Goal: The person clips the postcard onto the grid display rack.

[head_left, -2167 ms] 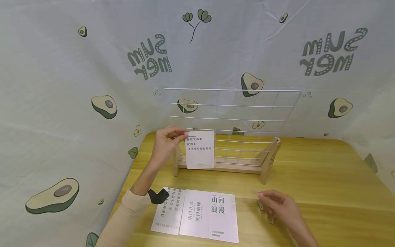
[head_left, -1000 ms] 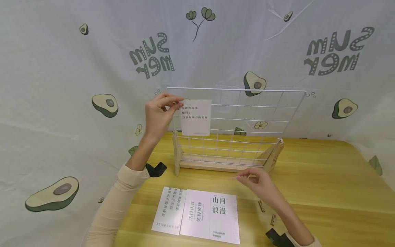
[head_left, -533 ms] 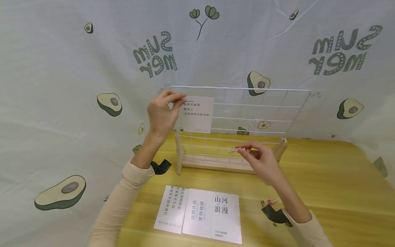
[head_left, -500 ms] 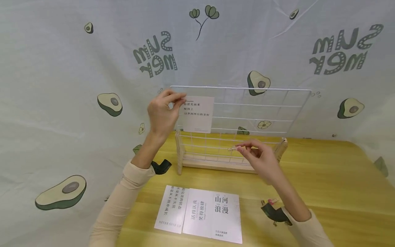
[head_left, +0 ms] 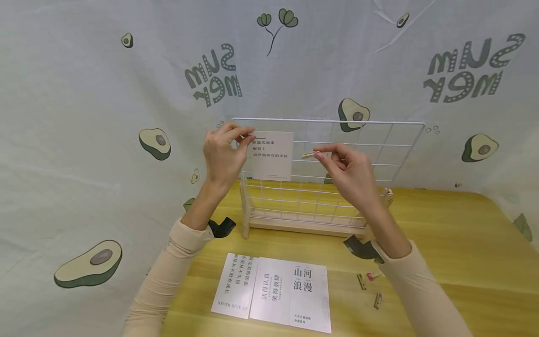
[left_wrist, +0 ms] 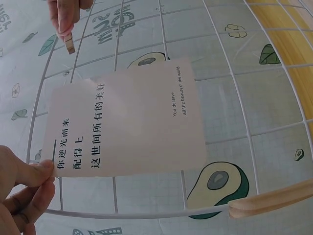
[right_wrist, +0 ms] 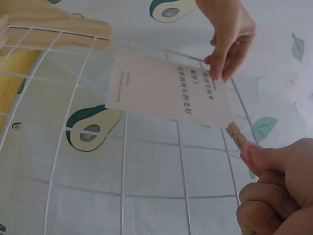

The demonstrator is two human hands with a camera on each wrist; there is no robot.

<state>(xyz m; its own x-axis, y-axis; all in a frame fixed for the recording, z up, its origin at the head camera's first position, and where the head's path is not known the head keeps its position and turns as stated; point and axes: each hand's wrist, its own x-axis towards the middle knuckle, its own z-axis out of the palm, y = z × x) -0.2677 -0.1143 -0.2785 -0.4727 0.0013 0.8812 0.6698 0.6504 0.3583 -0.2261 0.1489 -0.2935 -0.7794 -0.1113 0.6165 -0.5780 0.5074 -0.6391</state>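
Here's the left hand (head_left: 225, 154), thumb and fingertips pinching the upper left corner of a white rectangular paper card (head_left: 273, 164) printed with dark Chinese characters. The card hangs nearly upright in front of the upper left part of a white metal wire grid (head_left: 349, 122); whether it touches the wires, I can't tell. In the left wrist view, small English lines run near its far edge, reading "You deserve all the beauty of the world".

And across from it, the right hand (head_left: 349, 173): thumb and index finger closed on a small light wooden clothespin (head_left: 308, 155), its tip pointing at the card's right edge, just beside it, with a narrow gap between in the head view. The other fingers curl under.

Below, the grid stands in a pale wooden base (head_left: 307, 226) on the yellow wood-grain table (head_left: 442, 234). Nearer the person, three white printed cards (head_left: 269, 299) lie side by side, the left one reading "NEVER GIVE UP". Over to the right, by the cream right sleeve (head_left: 414, 285), sit a few small clips (head_left: 361, 282), one bearing a pink piece. Behind everything hangs a pale cloth (head_left: 84, 140) with avocados and mirrored "summer" lettering.
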